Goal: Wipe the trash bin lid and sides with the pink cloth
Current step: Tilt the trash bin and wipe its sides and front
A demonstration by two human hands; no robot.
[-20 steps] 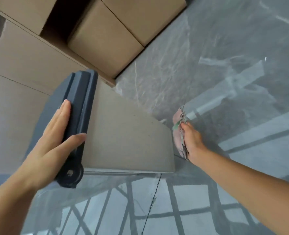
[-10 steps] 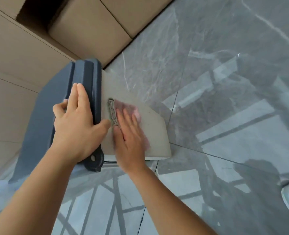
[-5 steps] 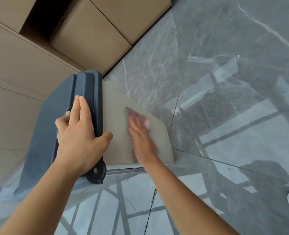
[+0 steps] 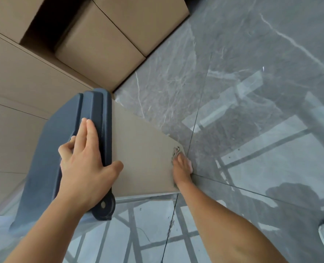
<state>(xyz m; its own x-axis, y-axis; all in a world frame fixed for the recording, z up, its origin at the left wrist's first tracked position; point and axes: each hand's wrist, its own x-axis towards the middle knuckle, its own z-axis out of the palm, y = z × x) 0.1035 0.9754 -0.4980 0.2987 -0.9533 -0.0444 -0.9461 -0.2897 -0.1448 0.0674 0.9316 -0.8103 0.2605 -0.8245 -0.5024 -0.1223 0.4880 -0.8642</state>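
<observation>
Left hand (image 4: 85, 168) flat on lid (image 4: 49, 149); right hand (image 4: 183, 166), seemingly flat, presses cloth (image 4: 176, 150) against bin (image 4: 142, 152).

Glossy grey marble floor tiles (image 4: 243, 76) fill the right of the frame, mirroring window light, while tan cabinet panels (image 4: 24, 76) occupy the upper left.
</observation>
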